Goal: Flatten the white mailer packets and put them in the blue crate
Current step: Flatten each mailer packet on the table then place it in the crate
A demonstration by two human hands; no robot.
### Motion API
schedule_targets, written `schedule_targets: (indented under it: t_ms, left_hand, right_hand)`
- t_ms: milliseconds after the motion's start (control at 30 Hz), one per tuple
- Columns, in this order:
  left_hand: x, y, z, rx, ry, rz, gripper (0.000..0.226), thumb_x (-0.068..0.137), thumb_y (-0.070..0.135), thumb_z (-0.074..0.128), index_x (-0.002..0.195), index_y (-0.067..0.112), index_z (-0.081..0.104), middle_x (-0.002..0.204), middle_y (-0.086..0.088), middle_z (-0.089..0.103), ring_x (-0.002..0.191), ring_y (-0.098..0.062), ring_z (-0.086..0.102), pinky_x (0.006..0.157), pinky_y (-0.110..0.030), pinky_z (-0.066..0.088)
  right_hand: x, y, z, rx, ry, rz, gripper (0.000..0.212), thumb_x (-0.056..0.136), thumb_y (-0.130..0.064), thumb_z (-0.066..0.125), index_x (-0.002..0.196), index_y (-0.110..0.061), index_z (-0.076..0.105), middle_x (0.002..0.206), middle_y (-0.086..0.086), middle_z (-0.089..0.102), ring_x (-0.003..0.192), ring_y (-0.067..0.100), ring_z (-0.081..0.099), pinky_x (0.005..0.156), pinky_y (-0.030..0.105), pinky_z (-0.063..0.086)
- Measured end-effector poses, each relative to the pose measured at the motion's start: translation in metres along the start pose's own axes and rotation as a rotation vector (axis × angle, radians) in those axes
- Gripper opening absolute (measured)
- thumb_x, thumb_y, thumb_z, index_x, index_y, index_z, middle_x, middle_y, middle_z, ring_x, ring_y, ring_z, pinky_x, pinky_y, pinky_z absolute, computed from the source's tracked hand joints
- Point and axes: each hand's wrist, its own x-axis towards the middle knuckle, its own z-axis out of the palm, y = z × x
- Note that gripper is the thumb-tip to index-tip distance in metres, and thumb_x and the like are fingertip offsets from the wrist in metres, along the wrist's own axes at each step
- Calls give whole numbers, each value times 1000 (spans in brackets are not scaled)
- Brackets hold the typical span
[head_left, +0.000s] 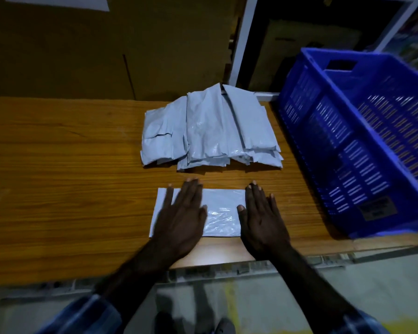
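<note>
White plastic mailer packet point(221, 213) lying flat near the front edge of the wooden table point(58, 177), and both hands are down on it palms first. Left hand point(181, 220) covers the left-middle part with fingers straight and a bit spread, kinda blurry. Right hand point(262, 220) sits on the packet's right end, fingers straight and close together, partly over the edge onto the wood. Neither one is curled around anything, just flat pressing. Right behind it, a little gap away, there's a messy pile of mailer packets point(210, 128), puffy and overlapping each other. Blue crate point(362, 141) sits at the right end of the table, just beside the pile, tilted in this view, and I can't see any packets in it. Plaid sleeves point(89, 314) at the bottom
</note>
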Motion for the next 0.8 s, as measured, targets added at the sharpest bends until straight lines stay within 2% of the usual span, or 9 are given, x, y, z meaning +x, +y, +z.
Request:
schedule_targets:
  t_ms: [100,200,300,433,567,633,733,800]
  left_hand:
    - [15,43,6,-42,-36,99,57,100,34,22,146,7,41,154,-11,37,145,-23,29,114,-53,17]
    - [16,49,17,-52,-97,88,55,102,35,22,148,10,39,155,-7,35,147,-19,25,116,-51,18]
    - [10,28,19,-61,-104,53,59,103,45,14,153,17,29,159,0,26,148,-16,18,118,-47,13]
    - [-6,-25,15,-27,-98,-114,64,101,48,7,154,17,24,160,0,19,149,-16,17,120,-45,9]
    - [-22,-51,-1,-87,-146,-221,73,93,53,-5,156,18,2,162,5,-7,149,-11,-8,121,-42,-6]
    - [-15,-34,-6,-81,-89,-174,68,96,48,2,156,14,4,162,1,-3,149,-14,-4,121,-46,-1]
    - [-3,-1,0,-82,-45,-47,58,100,34,21,150,6,31,158,-8,27,147,-21,22,117,-52,16]
    - [0,11,7,-61,-57,-15,54,98,29,25,143,5,45,152,-11,40,143,-24,34,113,-54,20]
  right_hand:
    - [-1,1,1,-22,18,-13,70,101,-48,-3,158,-7,5,165,6,-7,152,17,-8,121,36,-10]
    - [-2,2,2,-33,24,-21,69,101,-47,-3,158,-7,5,164,7,-7,152,18,-7,123,38,-7]
    - [-2,3,2,-4,16,-17,72,100,-51,-8,158,-10,2,165,4,-9,151,15,-10,122,38,-8]
    - [-1,3,1,36,-3,-10,72,98,-52,-9,158,-13,-1,165,0,-12,150,12,-15,122,38,-10]
    - [0,-6,-6,-26,65,-36,66,102,-43,4,157,-7,11,165,8,-1,153,20,-3,123,44,-4]
    - [5,-22,-11,-20,135,-100,60,103,-34,16,155,-4,22,164,12,10,152,25,8,123,47,2]
    - [13,-47,-5,6,118,-249,57,103,-28,22,151,2,31,161,19,21,150,30,19,122,49,11]
    - [13,-51,7,16,82,-298,55,104,-27,23,148,3,35,159,20,25,149,31,23,121,47,17]
